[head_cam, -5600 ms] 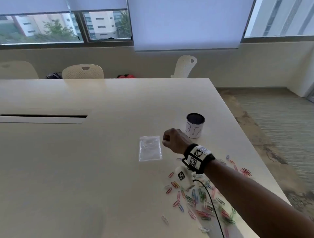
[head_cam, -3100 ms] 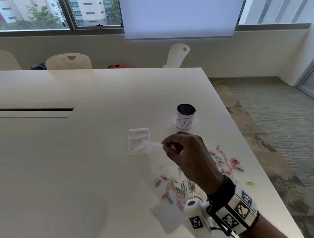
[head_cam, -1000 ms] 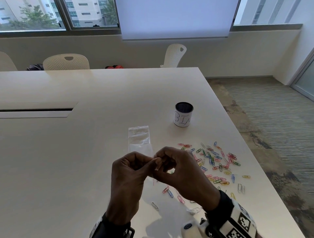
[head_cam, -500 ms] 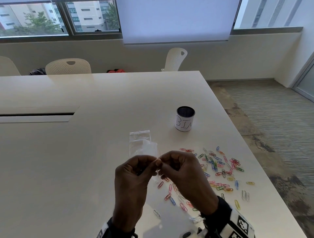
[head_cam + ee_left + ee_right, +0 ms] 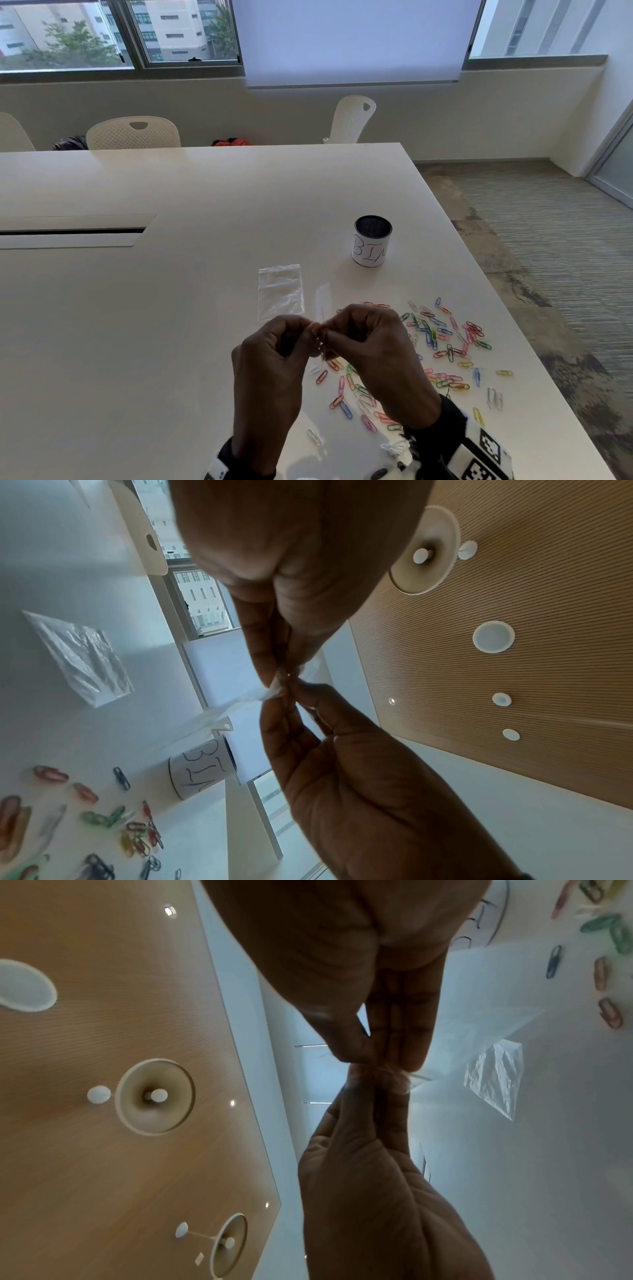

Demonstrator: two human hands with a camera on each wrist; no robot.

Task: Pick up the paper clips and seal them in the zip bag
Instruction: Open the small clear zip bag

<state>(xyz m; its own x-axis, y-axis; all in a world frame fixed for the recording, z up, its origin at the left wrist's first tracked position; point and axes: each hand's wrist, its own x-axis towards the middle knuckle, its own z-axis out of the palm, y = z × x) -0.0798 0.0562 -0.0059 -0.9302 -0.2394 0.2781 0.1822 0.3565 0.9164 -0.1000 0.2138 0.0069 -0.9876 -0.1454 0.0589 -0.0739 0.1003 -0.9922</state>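
Note:
Both hands meet above the table's front part, pinching one small clear zip bag (image 5: 323, 301) by its edge. My left hand (image 5: 310, 330) grips it from the left, my right hand (image 5: 331, 334) from the right. The left wrist view shows the left fingertips (image 5: 274, 669) on the bag's rim (image 5: 240, 704). In the right wrist view the right fingertips (image 5: 404, 1056) hold the same film (image 5: 479, 1026). Whether its mouth is open, I cannot tell. Coloured paper clips (image 5: 442, 339) lie scattered on the table, right of and under the hands.
A second clear zip bag (image 5: 281, 291) lies flat just beyond the hands. A dark-mouthed cup labelled BIN (image 5: 371, 245) stands behind the clips. The white table's right edge (image 5: 534, 359) runs close past the clips. A cable slot (image 5: 72, 231) sits far left.
My right hand lifted the bag off the table and the left hand joined it. Over the last second both hands stay pinched together on the bag, which now stands edge-on.

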